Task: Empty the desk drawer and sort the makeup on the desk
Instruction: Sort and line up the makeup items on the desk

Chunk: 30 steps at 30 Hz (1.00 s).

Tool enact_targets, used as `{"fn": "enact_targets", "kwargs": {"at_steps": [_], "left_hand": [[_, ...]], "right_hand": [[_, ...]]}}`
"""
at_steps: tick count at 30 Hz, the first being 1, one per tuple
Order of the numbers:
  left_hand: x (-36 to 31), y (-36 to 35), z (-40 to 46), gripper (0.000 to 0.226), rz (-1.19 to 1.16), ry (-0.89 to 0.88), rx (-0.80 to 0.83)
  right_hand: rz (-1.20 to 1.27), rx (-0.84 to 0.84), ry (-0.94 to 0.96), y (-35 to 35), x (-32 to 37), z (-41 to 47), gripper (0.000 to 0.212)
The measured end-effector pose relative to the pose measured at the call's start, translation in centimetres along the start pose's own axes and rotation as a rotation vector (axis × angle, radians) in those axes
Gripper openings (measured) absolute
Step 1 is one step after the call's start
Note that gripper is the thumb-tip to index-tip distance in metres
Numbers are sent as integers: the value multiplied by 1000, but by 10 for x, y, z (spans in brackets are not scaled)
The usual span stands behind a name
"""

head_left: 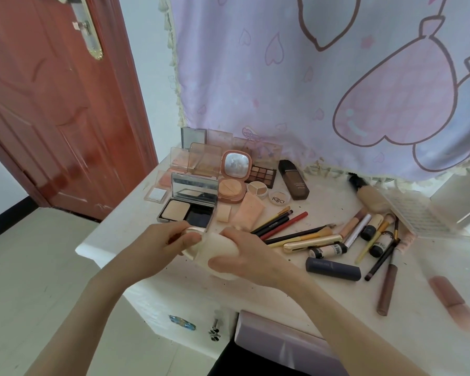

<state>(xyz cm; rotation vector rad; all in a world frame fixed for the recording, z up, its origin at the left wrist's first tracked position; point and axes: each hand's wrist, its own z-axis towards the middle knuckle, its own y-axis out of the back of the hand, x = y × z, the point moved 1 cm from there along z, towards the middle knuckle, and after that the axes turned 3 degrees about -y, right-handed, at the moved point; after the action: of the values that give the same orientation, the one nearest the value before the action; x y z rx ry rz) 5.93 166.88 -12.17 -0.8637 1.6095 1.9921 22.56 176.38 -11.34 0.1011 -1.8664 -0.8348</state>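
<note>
Fingers (229, 234) of the right hand (244, 256) curled round a cream cushion compact (217, 252), thumb and fingers of the left hand (160, 244) pinching its gold-edged left end, both held just above the near edge of the white desk (201, 289). Just behind: an open powder palette (189, 203) with mirror raised, a round peach compact (232, 176) open beside it. Right of the hands: loose pencils (280, 223), a gold tube (312, 242), a dark lipstick (333, 269), 2 small bottles (375, 232), all scattered.
</note>
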Motion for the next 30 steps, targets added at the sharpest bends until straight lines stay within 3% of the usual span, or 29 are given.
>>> {"fn": "enact_targets", "kwargs": {"at_steps": [5,10,14,20,25,30], "left_hand": [[30,30,-12,48,-129,158,-106],[60,48,-19,35,-116,351,-490],[82,39,-24,19,-95,467,-687],[95,28,-15,33,-34,570,-691],[97,25,-9,31,136,621,-782],[100,15,-8,30,202,658,-829]], "right_hand": [[-60,-16,55,-16,12,20,35],[37,-171,81,-21,35,46,29],[185,-171,108,-23,61,89,29],[82,-268,101,-41,73,151,31],[-28,-334,70,-57,71,170,43],[-88,-320,57,-55,69,173,41]]}}
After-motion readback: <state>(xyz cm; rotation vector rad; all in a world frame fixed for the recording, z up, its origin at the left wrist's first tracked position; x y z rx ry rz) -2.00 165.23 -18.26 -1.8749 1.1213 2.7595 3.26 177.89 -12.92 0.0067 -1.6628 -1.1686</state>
